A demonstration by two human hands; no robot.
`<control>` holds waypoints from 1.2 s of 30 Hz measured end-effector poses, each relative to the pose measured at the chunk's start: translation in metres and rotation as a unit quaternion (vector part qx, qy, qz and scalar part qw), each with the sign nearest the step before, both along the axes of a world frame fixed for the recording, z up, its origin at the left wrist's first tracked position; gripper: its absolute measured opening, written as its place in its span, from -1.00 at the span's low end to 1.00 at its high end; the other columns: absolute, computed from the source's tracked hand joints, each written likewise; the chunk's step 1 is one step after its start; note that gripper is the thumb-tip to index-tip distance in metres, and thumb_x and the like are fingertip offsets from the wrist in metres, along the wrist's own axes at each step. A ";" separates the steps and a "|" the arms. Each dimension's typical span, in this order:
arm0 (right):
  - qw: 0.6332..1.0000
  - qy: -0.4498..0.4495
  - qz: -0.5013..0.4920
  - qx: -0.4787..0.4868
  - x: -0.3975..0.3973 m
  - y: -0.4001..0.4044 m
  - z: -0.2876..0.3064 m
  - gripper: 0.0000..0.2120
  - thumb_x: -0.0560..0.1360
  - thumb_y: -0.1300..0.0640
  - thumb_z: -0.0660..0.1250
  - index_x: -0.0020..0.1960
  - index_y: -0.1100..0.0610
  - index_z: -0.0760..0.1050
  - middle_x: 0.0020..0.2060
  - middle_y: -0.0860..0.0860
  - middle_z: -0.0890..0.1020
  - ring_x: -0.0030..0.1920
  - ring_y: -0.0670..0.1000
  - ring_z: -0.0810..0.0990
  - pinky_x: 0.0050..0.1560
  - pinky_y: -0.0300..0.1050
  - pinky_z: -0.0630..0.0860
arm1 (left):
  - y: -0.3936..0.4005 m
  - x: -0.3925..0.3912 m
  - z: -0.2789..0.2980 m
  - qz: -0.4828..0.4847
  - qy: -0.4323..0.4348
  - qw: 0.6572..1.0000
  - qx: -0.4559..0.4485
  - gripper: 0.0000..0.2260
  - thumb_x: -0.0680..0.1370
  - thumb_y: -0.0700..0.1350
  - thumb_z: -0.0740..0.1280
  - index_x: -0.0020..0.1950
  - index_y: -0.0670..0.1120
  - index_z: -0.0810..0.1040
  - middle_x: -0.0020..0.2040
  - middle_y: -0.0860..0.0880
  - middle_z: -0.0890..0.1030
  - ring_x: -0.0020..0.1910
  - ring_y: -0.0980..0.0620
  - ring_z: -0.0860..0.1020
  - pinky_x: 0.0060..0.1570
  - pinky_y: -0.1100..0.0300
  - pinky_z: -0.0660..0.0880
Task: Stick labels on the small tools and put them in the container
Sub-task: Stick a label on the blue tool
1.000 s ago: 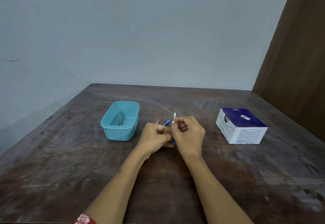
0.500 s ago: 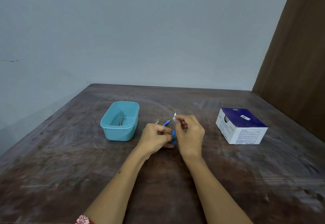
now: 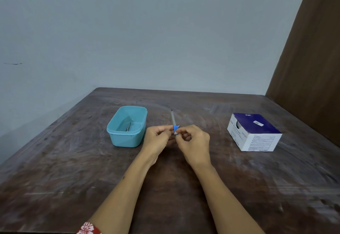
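My left hand (image 3: pixel 157 140) and my right hand (image 3: pixel 194 143) meet over the middle of the table, both pinching a small tool (image 3: pixel 173 121). It has a blue handle and a thin grey shaft that points away from me. A small white label sits at the handle between my right fingertips. To the left stands a light blue plastic container (image 3: pixel 127 138) holding one small metal tool (image 3: pixel 127 127).
A blue and white cardboard box (image 3: pixel 254 132) stands on the right of the dark wooden table (image 3: pixel 73 169). A grey wall rises behind the table, and a brown panel runs along the right side.
The tool has turned so its grey shaft now points away from me. The white label that stood up above my right fingers has come down onto the blue handle.
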State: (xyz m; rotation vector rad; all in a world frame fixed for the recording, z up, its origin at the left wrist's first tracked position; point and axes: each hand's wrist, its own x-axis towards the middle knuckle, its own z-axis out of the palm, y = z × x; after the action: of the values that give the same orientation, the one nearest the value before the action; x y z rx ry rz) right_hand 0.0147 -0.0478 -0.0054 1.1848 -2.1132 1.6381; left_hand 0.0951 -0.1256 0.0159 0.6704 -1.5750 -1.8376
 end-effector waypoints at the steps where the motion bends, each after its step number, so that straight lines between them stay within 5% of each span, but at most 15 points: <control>1: 1.000 0.006 -0.002 -0.006 -0.001 0.000 0.000 -0.85 0.35 0.34 0.43 -0.13 0.16 0.66 -0.24 0.00 0.63 -0.31 -0.14 0.56 -0.20 -0.39 0.50 | 0.001 0.000 0.001 -0.002 0.006 1.000 0.014 -0.71 0.53 -0.39 0.17 -0.15 -0.15 0.65 -0.24 -0.10 0.69 -0.22 0.04 0.68 -0.22 0.22 0.61; 10: 1.000 0.006 0.003 0.002 0.002 0.001 0.000 -0.86 0.32 0.35 0.43 -0.17 0.16 0.66 -0.25 0.03 0.65 -0.33 -0.11 0.57 -0.23 -0.43 0.48 | 0.000 -0.002 -0.001 0.013 0.022 0.999 0.040 -0.75 0.56 -0.07 0.29 -0.06 -0.24 0.64 -0.16 -0.18 0.69 -0.15 -0.03 0.68 -0.16 0.16 0.60; 15: 0.999 0.044 0.005 0.004 0.001 0.003 0.003 -0.82 0.40 0.36 0.40 -0.04 0.17 0.65 -0.17 0.01 0.65 -0.21 -0.12 0.59 -0.11 -0.43 0.51 | 0.004 -0.002 0.001 0.007 0.028 0.998 0.056 -0.73 0.55 -0.03 0.29 -0.10 -0.21 0.63 -0.16 -0.20 0.68 -0.17 -0.02 0.68 -0.18 0.17 0.62; 31: 1.000 0.009 0.017 0.019 0.004 0.002 0.002 -0.84 0.34 0.35 0.41 -0.14 0.16 0.65 -0.24 0.02 0.67 -0.29 -0.11 0.61 -0.19 -0.33 0.55 | 0.007 -0.001 0.004 0.035 0.040 0.998 0.033 -0.71 0.53 0.04 0.29 -0.19 -0.14 0.66 -0.26 -0.09 0.70 -0.22 0.05 0.68 -0.26 0.27 0.59; 36: 0.999 0.045 0.007 0.001 0.003 0.003 0.003 -0.81 0.40 0.36 0.39 -0.04 0.17 0.65 -0.17 0.03 0.69 -0.20 -0.11 0.62 -0.10 -0.42 0.50 | 0.006 -0.002 0.003 0.026 0.039 0.998 0.045 -0.64 0.52 0.07 0.29 -0.08 -0.23 0.64 -0.19 -0.16 0.70 -0.18 -0.01 0.68 -0.18 0.20 0.62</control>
State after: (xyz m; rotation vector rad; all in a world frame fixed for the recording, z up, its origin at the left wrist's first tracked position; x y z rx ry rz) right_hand 0.0178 -0.0452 -0.0026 1.2516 -2.0575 1.5575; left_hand 0.0930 -0.1194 0.0192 0.6649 -1.4201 -1.8826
